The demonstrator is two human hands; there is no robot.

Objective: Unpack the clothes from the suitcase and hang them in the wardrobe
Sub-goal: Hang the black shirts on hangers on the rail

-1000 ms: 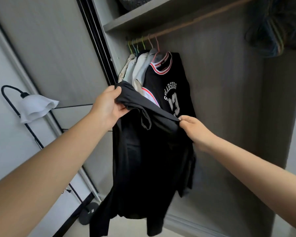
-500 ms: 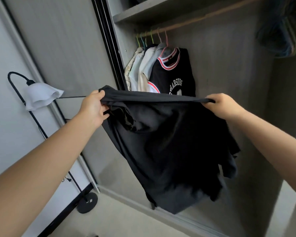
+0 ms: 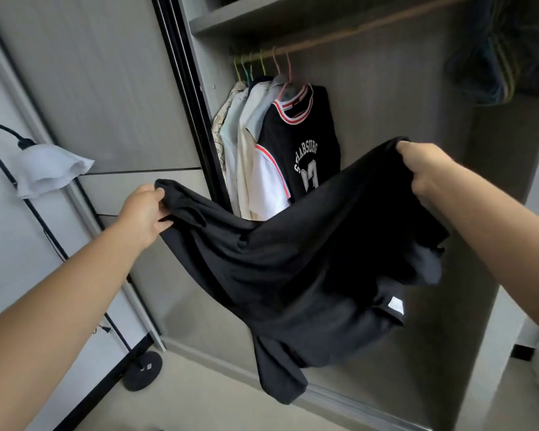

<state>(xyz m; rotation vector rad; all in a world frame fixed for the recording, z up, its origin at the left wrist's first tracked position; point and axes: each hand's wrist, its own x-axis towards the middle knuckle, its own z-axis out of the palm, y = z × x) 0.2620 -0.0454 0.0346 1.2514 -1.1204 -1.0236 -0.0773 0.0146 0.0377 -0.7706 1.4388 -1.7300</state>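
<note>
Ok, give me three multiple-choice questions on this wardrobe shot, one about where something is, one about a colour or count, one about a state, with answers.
1. Where does the numbered jersey hang?
A. at the right end of the row of hung clothes
B. at the left end, against the door
C. on the floor lamp

2. What colour is the garment held between the hands?
A. white
B. black
C. red

3. How is that garment held?
A. the left hand alone grips it
B. it hangs on a hanger
C. both hands grip it, spread apart

Answers:
1 A: the pale shirts hang to its left on the rail, with bare rail to its right.
2 B: the cloth is black throughout, with one small pale label.
3 C: the left hand and the right hand each grip an edge, the cloth sagging between them, off any hanger.
</note>
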